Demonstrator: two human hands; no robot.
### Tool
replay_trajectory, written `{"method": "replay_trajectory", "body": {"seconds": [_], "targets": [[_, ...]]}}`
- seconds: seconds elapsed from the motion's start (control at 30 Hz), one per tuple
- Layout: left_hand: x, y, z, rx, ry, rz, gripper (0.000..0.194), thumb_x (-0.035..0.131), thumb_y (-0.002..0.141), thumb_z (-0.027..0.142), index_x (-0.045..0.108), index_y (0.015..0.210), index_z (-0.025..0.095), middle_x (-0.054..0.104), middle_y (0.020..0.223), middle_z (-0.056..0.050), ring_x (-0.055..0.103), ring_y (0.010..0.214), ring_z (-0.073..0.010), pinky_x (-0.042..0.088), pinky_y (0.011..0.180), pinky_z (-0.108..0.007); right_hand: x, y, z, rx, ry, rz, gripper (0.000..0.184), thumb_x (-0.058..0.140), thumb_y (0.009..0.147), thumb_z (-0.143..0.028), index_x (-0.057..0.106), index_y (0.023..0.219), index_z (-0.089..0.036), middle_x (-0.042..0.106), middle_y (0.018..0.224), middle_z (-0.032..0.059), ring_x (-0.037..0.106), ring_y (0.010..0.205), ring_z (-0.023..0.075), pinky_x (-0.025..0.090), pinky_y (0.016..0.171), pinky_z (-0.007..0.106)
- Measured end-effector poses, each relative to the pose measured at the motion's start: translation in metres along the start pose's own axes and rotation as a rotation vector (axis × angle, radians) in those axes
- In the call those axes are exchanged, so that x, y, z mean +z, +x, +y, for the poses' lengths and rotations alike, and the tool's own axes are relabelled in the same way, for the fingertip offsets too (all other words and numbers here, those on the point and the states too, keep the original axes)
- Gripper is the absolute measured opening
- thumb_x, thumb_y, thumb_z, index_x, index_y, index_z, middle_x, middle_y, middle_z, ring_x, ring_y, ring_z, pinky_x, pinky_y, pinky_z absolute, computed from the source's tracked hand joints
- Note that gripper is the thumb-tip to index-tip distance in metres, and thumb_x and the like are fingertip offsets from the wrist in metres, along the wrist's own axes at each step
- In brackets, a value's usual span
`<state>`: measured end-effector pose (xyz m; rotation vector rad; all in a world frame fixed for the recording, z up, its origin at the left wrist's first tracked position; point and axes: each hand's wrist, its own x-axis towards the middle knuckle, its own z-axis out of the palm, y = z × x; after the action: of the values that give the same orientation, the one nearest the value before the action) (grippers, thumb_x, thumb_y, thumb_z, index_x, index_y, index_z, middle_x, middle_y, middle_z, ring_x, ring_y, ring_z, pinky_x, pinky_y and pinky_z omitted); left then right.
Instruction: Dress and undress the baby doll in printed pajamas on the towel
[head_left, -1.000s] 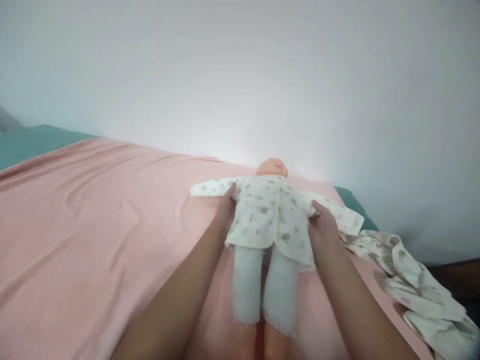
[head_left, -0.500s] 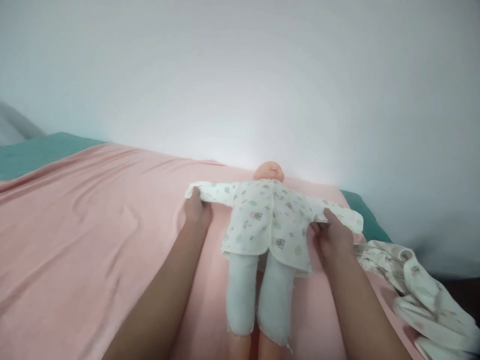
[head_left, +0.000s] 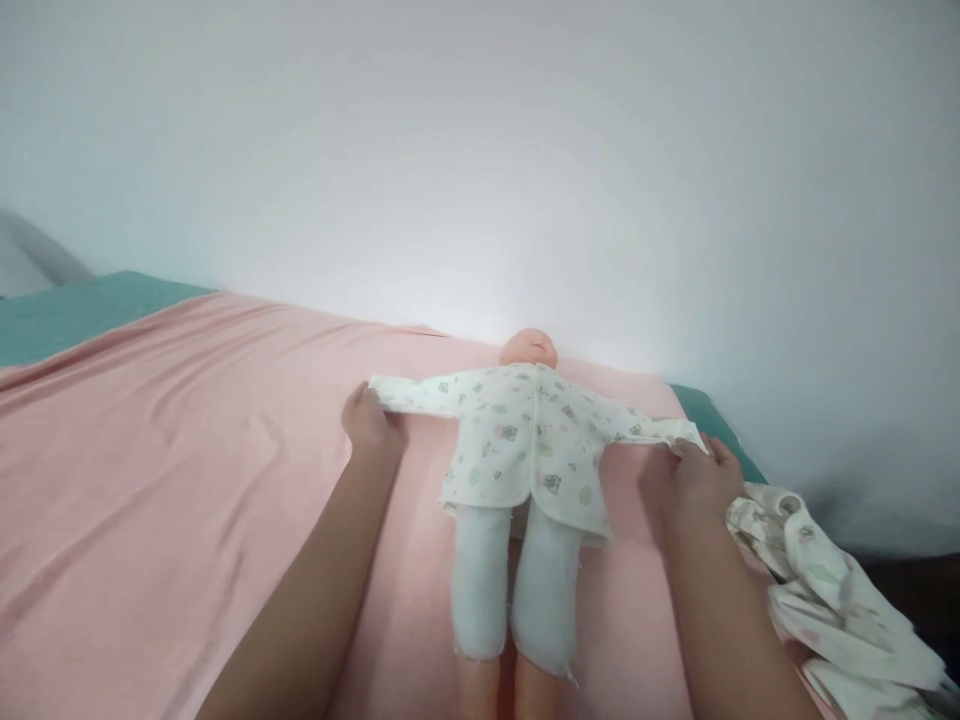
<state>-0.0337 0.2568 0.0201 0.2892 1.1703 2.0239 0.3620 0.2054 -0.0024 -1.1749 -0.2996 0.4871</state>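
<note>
R hand [head_left: 701, 475] has slid out along the sleeve to the cuff since the earlier frame; L hand [head_left: 371, 422] is at the other cuff. Both grip w/ fingers closed on cloth. Doll [head_left: 529, 347] lies face up, ctr to btm ctr of frame, on pink sheet [head_left: 187, 480]: pinkish head & lower legs, white cloth upper legs w/ frayed ends. Its shirt [head_left: 491, 440] is off-white w/ small green/grey prints, sleeves spread wide. Head pts to top of frame, legs to btm; long axis approx vertical. Crumpled printed cloth [head_left: 840, 590], lower right.
</note>
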Motion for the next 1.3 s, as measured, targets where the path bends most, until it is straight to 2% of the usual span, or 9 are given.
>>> {"method": "replay_trajectory", "body": {"seconds": [0.1, 0.17, 0.33, 0.5, 0.67, 0.87, 1.0, 1.13, 1.3], "targets": [[-0.006, -0.01, 0.004, 0.183, 0.177, 0.014, 0.03, 0.058, 0.08, 0.013, 0.056, 0.108, 0.023, 0.057, 0.124, -0.006, 0.054, 0.121, -0.0173, 0.046, 0.102, -0.033, 0.011, -0.022, -0.013, -0.29, -0.357, 0.118, 0.053, 0.065, 0.066, -0.015, 0.055, 0.118, -0.021, 0.053, 0.127, 0.0054, 0.05, 0.115, 0.023, 0.035, 0.109, 0.047], [-0.005, -0.027, 0.008, 0.352, 0.277, -0.036, 0.033, 0.055, 0.081, 0.011, 0.057, 0.111, 0.025, 0.052, 0.134, -0.004, 0.044, 0.131, -0.0159, 0.035, 0.112, -0.032, 0.022, -0.043, -0.025, -0.421, -0.486, 0.046, 0.05, 0.061, 0.07, -0.018, 0.056, 0.12, -0.021, 0.052, 0.13, 0.0068, 0.044, 0.123, 0.0259, 0.029, 0.112, 0.049], [0.011, -0.087, 0.012, 0.31, 0.333, -0.486, 0.022, 0.057, 0.084, 0.016, 0.068, 0.1, 0.025, 0.062, 0.124, -0.003, 0.049, 0.128, -0.02, 0.03, 0.115, -0.036, 0.049, -0.104, -0.05, -0.601, -0.525, -0.425, 0.035, 0.054, 0.084, -0.028, 0.06, 0.119, -0.022, 0.058, 0.126, 0.0066, 0.047, 0.122, 0.0237, 0.033, 0.108, 0.046], [0.009, -0.122, 0.009, 0.305, 0.438, -0.999, 0.026, 0.062, 0.083, 0.023, 0.069, 0.108, 0.028, 0.056, 0.136, -0.003, 0.038, 0.137, -0.0241, 0.016, 0.12, -0.046, 0.06, -0.141, -0.047, -0.646, -0.594, -0.936, 0.044, 0.056, 0.088, -0.04, 0.055, 0.129, -0.024, 0.054, 0.137, 0.0075, 0.046, 0.127, 0.023, 0.035, 0.109, 0.044], [-0.01, -0.124, 0.009, 0.386, 0.523, -1.162, 0.038, 0.063, 0.083, 0.027, 0.063, 0.121, 0.028, 0.047, 0.145, -0.005, 0.027, 0.144, -0.0248, 0.01, 0.121, -0.049, 0.051, -0.155, -0.037, -0.754, -0.772, -0.975, 0.055, 0.05, 0.091, -0.041, 0.043, 0.142, -0.022, 0.044, 0.147, 0.0089, 0.035, 0.137, 0.0245, 0.028, 0.114, 0.047], [-0.035, -0.129, 0.021, 0.532, 0.805, -1.414, 0.086, 0.073, 0.072, 0.027, 0.032, 0.147, 0.032, 0.019, 0.159, -0.004, 0.0, 0.148, -0.0303, 0.011, 0.119, -0.057, 0.014, -0.171, -0.032, -0.792, -0.846, -1.035, 0.078, 0.062, 0.081, -0.036, 0.027, 0.15, -0.027, 0.025, 0.157, 0.0068, 0.019, 0.145, 0.0292, 0.023, 0.115, 0.053], [-0.042, -0.136, 0.017, 0.629, 0.868, -1.374, 0.086, 0.065, 0.071, 0.013, 0.031, 0.148, 0.032, 0.021, 0.159, -0.003, 0.002, 0.148, -0.0296, 0.017, 0.118, -0.056, -0.001, -0.183, -0.026, -0.756, -0.806, -0.991, 0.071, 0.059, 0.078, -0.022, 0.036, 0.145, -0.028, 0.026, 0.157, 0.0042, 0.014, 0.146, 0.0274, 0.022, 0.116, 0.053], [-0.038, -0.14, 0.008, 0.729, 0.814, -1.175, 0.06, 0.059, 0.077, 0.012, 0.052, 0.133, 0.03, 0.042, 0.148, -0.004, 0.023, 0.143, -0.0302, 0.026, 0.114, -0.055, 0.003, -0.188, -0.026, -0.687, -0.631, -0.823, 0.039, 0.053, 0.087, -0.027, 0.058, 0.125, -0.025, 0.047, 0.144, 0.007, 0.034, 0.137, 0.0247, 0.03, 0.113, 0.049], [-0.036, -0.136, 0.007, 0.737, 0.716, -0.95, 0.017, 0.058, 0.087, 0.027, 0.069, 0.099, 0.028, 0.063, 0.115, -0.008, 0.052, 0.113, -0.0271, 0.043, 0.097, -0.046, 0.004, -0.192, -0.039, -0.307, -0.415, -0.63, 0.041, 0.046, 0.093, -0.046, 0.063, 0.12, -0.021, 0.064, 0.124, 0.0094, 0.057, 0.117, 0.0254, 0.046, 0.098, 0.043]]}}
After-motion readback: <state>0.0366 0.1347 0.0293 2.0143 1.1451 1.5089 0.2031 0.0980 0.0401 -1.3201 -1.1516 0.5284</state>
